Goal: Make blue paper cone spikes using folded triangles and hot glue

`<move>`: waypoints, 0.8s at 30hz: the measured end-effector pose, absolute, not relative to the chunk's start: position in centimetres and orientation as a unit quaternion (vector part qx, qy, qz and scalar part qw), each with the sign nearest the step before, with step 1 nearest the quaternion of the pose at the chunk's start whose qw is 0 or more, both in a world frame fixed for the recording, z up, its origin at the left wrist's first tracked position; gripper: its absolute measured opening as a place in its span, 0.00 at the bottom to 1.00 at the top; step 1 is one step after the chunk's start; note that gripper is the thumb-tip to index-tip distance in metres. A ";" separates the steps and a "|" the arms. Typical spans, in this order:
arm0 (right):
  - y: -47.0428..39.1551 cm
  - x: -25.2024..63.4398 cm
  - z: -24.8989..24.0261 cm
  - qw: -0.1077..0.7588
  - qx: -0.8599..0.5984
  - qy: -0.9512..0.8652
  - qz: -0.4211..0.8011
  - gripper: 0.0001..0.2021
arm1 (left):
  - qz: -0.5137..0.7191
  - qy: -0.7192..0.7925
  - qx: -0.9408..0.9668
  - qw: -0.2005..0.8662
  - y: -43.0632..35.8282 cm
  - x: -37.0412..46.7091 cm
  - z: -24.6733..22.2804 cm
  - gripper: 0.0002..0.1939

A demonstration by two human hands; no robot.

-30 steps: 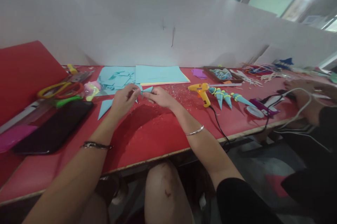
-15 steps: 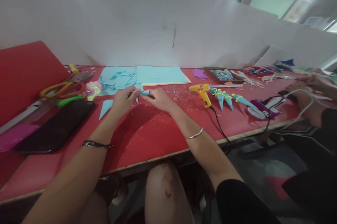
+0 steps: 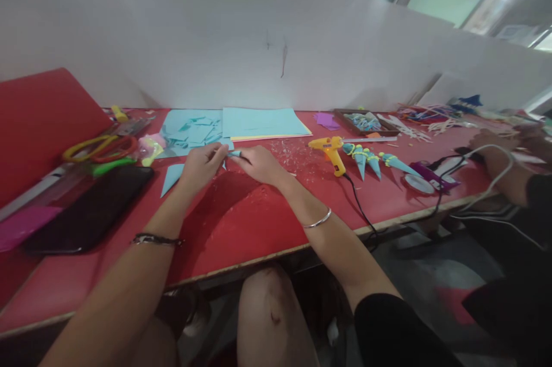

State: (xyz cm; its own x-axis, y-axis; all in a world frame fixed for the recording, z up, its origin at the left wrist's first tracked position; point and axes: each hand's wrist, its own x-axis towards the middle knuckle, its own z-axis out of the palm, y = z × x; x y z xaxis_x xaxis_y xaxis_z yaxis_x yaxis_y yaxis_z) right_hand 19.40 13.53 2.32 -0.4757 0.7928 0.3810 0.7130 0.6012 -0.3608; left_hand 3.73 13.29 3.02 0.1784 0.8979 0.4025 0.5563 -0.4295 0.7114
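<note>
Between my two hands is a small rolled piece of light blue paper (image 3: 234,153), pinched at both ends above the red table. My left hand (image 3: 202,164) closes its fingertips on the left end. My right hand (image 3: 261,164) grips the right end, thumb underneath. Fingers cover much of the piece. Under my left wrist lies a flat blue paper cut-out (image 3: 171,177) with a point. Behind my hands are a heap of small blue paper pieces (image 3: 199,131) and a stack of blue sheets (image 3: 261,122).
Right of my hands, a yellow glue gun (image 3: 328,153) lies beside several blue paper cones (image 3: 360,161) with yellow trim. A brown tray (image 3: 390,130) sits behind. At left are scissors (image 3: 92,148) and a black phone-like slab (image 3: 92,206). A co-worker's arm (image 3: 504,171) rests far right.
The blue paper between my fingers looks narrower, rolled more tightly. My hands stay in nearly the same place. The co-worker's hand at far right has shifted slightly.
</note>
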 end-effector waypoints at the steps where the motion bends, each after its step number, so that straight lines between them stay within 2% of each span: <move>1: 13.6 19.4 2.3 0.282 -0.430 -0.849 0.121 0.18 | 0.410 0.482 0.747 0.204 13.2 3.7 3.0 0.14; 5: 13.4 19.6 2.3 0.309 -0.388 -0.808 0.318 0.20 | 0.409 0.459 0.756 0.224 13.1 3.5 3.0 0.14; 8: 13.4 19.7 2.2 0.311 -0.375 -0.795 0.360 0.19 | 0.407 0.459 0.758 0.220 13.2 3.5 3.0 0.16; 13: 13.9 19.4 1.5 0.348 -0.385 -0.821 0.236 0.16 | 0.398 0.487 0.735 0.254 13.4 3.5 2.8 0.17; 16: 13.9 19.3 1.5 0.339 -0.384 -0.845 0.153 0.15 | 0.404 0.498 0.718 0.272 13.6 3.6 2.7 0.17; 24: 12.9 19.0 2.8 0.171 -0.446 -0.877 -0.052 0.17 | 0.406 0.513 0.660 0.369 14.2 3.8 2.2 0.19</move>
State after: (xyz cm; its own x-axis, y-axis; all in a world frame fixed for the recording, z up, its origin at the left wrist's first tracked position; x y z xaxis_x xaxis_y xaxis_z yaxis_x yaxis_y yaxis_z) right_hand 19.05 12.94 2.80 -0.5438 0.7646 0.3459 0.7999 0.5970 -0.0621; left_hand 3.79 14.22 2.21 0.1432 0.9769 0.1584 0.3779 -0.2018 0.9036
